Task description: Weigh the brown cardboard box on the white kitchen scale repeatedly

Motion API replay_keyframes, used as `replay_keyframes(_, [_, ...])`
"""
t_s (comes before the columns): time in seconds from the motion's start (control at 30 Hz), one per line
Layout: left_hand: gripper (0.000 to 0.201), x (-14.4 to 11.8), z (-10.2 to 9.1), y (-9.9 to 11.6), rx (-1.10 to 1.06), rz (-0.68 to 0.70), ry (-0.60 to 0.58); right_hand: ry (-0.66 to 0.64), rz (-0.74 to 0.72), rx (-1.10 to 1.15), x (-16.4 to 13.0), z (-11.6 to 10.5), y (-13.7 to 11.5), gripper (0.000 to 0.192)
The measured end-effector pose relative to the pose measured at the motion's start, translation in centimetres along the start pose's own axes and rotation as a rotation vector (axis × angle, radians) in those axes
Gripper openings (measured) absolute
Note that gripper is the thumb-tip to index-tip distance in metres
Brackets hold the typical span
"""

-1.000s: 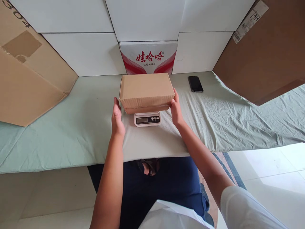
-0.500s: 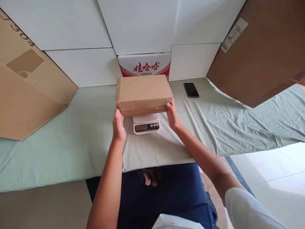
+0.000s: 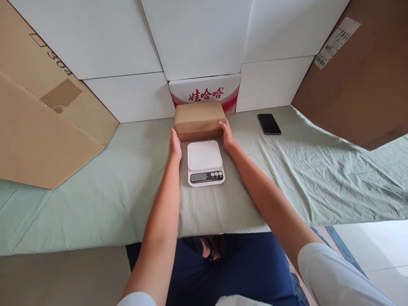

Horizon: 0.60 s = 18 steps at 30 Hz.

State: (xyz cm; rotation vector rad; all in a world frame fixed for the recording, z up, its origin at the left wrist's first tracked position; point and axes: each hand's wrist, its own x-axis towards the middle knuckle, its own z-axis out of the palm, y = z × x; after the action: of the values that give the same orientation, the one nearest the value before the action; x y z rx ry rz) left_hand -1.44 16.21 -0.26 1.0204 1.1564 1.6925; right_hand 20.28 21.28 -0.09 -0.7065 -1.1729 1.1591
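A brown cardboard box point(image 3: 200, 123) is held between my two hands just behind the scale, close to the back wall. My left hand point(image 3: 175, 143) grips its left side near the front corner. On the opposite side, my right hand point(image 3: 227, 134) wraps round the right front corner, fingers bent. In front of the box, between my forearms, a white kitchen scale point(image 3: 205, 157) lies on the cloth with its platform bare. Its dark panel with a small display and round buttons faces me. The box's underside is hidden.
A pale green cloth point(image 3: 140, 178) covers the table. White panels point(image 3: 204, 38) and a white-and-red printed carton point(image 3: 234, 87) stand at the back. A black phone point(image 3: 269, 124) lies to the right. Large cardboard sheets point(image 3: 47, 127) flank the left side, with another brown cardboard panel point(image 3: 366, 85) on the right.
Both hands have carried the cardboard box away from me and lower, to behind the scale. The scale's platform, mostly covered before, is now in full view. The camera view has shifted slightly.
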Motion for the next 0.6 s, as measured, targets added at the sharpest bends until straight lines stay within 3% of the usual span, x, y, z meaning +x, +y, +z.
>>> replay_keyframes(0.23, [0.087,0.1,-0.2,0.2,0.034,-0.04,-0.006,0.045,0.052,0.03,0.3,-0.8,0.6,0.059])
replay_keyframes(0.43, [0.085,0.5,-4.4,2.5,0.061,-0.044,0.157,0.25,0.225,0.114,1.2,-3.5,-1.4,0.083])
replay_keyframes(0.5, [0.086,0.6,-5.1,3.0,0.067,-0.049,0.144,0.246,0.223,0.106,1.3,-4.0,-1.6,0.085])
replay_keyframes(0.6, [0.086,0.7,-4.3,2.7,0.086,-0.081,0.074,0.169,0.223,0.058,1.0,-3.3,-1.1,0.079])
